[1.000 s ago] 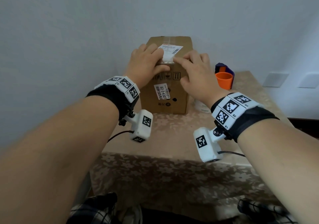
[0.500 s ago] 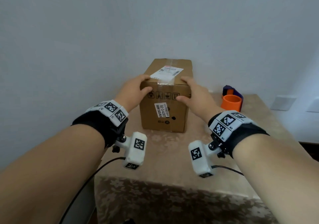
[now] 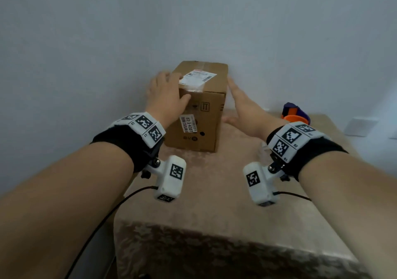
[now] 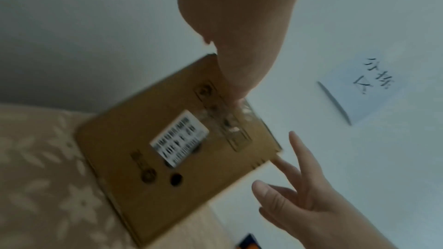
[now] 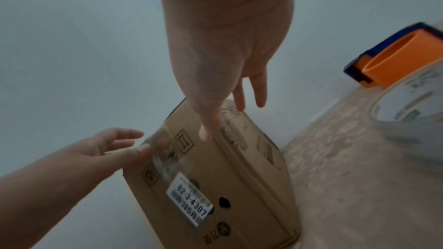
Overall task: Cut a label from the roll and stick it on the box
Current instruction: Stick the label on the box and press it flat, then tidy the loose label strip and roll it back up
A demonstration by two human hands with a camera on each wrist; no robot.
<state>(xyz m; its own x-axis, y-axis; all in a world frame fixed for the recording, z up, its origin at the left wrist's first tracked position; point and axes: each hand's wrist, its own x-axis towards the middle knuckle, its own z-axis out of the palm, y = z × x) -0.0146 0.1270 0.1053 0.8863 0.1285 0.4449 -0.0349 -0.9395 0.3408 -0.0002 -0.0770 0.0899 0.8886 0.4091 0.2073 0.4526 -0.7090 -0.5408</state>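
Observation:
The brown cardboard box [image 3: 206,115] stands upright at the back of the table against the wall. A white printed label [image 3: 197,77] lies stuck on its top, with clear tape over the front top edge. My left hand [image 3: 171,89] rests on the box's upper left corner, thumb on the front face [image 5: 141,150] and fingers loosely spread beside the left side. My right hand [image 3: 238,104] lies flat along the box's right side with straight fingers, thumb spread low. The white label roll [image 5: 407,113] sits on the table right of the box; in the head view my right wrist hides it.
An orange and blue tape dispenser [image 3: 294,115] stands at the back right of the table. The beige flowered tablecloth [image 3: 214,192] hangs over the near edge. A white handwritten note [image 4: 359,90] hangs on the wall behind, and white wall plates [image 3: 361,126] sit at the right.
A second ago both hands pressed the label on the box top. They have slid off to the box's left and right sides, and the right hand's fingers have straightened.

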